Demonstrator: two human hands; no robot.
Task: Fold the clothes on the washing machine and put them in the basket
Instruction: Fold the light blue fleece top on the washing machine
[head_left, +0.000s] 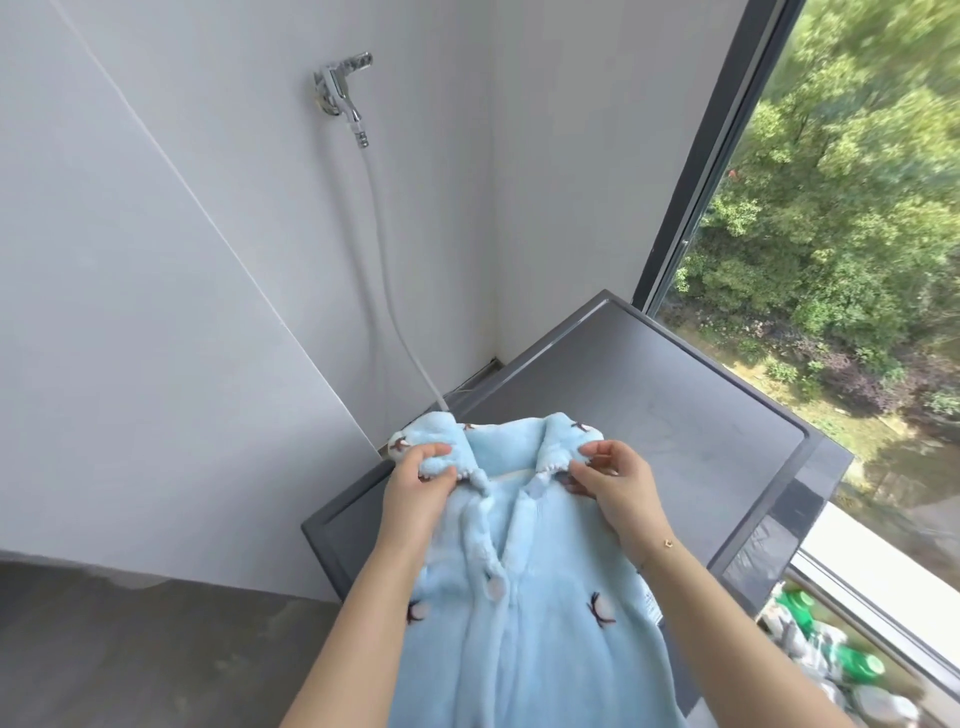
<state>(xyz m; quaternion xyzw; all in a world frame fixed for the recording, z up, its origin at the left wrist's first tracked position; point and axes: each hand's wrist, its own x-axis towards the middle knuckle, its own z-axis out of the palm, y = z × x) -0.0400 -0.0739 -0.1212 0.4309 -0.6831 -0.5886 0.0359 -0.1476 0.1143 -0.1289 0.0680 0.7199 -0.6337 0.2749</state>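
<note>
1. Light blue fleece garment (524, 613) held up at 6 o'clock, collar toward 12, front placket and buttons facing up, small dark embroidered motifs scattered over the pile.
2. Left hand (415, 486) at about 7 o'clock of the collar, fingers curled and pinching the left collar flap at the shoulder.
3. Right hand (615, 483) at about 5 o'clock of the collar, thumb and fingertips pinching the right collar flap; thin bracelet (667, 544) on that wrist.
4. Collar end of the garment over the near left corner of the washing machine (649, 395), the rest hanging down toward 6 o'clock between the forearms; whether touching the lid or not, cannot tell.
5. Dark grey flat machine lid stretching from centre toward 3 o'clock.
6. Chrome tap (343, 91) on the white wall at 12 o'clock, white hose (387, 270) running down from it behind the machine.
7. Window (831, 208) from 1 to 4 o'clock, green trees beyond.
8. Blurred green-capped bottles (831, 654) at 4 o'clock, beside the machine.
9. Grey floor (130, 649) at 8 o'clock.
</note>
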